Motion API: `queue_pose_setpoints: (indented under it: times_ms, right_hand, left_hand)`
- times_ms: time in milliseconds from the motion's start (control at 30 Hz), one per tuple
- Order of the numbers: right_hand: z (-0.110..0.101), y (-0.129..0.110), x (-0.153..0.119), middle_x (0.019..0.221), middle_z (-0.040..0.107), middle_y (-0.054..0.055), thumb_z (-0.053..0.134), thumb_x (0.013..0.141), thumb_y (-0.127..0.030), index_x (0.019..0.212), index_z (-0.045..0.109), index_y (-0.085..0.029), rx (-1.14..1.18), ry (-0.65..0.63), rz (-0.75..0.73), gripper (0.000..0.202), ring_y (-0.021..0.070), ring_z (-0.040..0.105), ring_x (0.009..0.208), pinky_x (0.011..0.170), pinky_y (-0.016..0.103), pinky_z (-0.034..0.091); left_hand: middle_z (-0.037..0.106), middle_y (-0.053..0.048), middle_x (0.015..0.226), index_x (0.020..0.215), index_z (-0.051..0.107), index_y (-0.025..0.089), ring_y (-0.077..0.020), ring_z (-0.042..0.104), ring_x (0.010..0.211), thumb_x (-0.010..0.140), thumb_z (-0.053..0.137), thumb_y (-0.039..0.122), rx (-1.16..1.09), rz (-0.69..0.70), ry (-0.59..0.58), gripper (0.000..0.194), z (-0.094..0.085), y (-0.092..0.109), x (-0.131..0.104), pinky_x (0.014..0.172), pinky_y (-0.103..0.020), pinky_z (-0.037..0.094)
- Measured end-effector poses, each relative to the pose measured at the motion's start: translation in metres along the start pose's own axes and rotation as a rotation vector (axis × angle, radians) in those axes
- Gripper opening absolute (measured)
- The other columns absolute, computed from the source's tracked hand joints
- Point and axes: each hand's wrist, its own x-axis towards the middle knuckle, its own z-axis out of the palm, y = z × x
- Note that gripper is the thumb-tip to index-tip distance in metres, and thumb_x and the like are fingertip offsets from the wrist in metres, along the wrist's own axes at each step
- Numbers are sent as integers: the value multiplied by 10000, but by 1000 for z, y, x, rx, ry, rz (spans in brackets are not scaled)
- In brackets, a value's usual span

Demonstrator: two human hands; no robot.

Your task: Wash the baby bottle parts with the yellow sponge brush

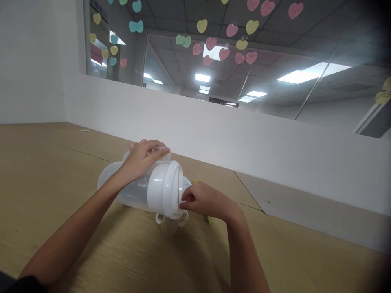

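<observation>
A translucent plastic jug (137, 191) with a white lid (166, 191) lies tipped on its side, its lid end toward the right. My left hand (146, 156) is closed over the upper side of the jug, at its clear handle. Below the lid is a small translucent cup (169, 226) with looped handles, close under the jug's mouth. My right hand (204, 199) is at the lid's right edge with its fingers curled in. Whether it pinches the lid or something else is hidden.
Behind my right hand show bits of a pale blue thing (186, 183) with yellow, and a green bit (208, 219). The wooden tabletop (45, 183) meets a white wall (214, 130). A small pale scrap (84, 130) lies at the back left. Above is a window with heart-shaped notes.
</observation>
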Motion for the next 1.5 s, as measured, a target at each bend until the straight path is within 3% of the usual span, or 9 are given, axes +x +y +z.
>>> queue_pose_setpoints:
  times_ms: [300,1500]
  right_hand:
    - [-2,-3,0,510,408,-51,532,718,-299,509,394,-162,18,-7,47,286,56,319,471,433,211,210]
    - [-2,1,-3,645,535,-10,551,695,-297,652,578,-159,-28,70,76,147,81,418,542,447,204,262]
  left_hand:
    - [664,-3,844,838,659,249,-204,520,831,800,450,525,63,7,47,349,2,-4,1,849,-418,291]
    - [658,1,857,849,653,258,-208,522,836,798,458,516,127,27,113,327,-5,-4,0,850,-420,288]
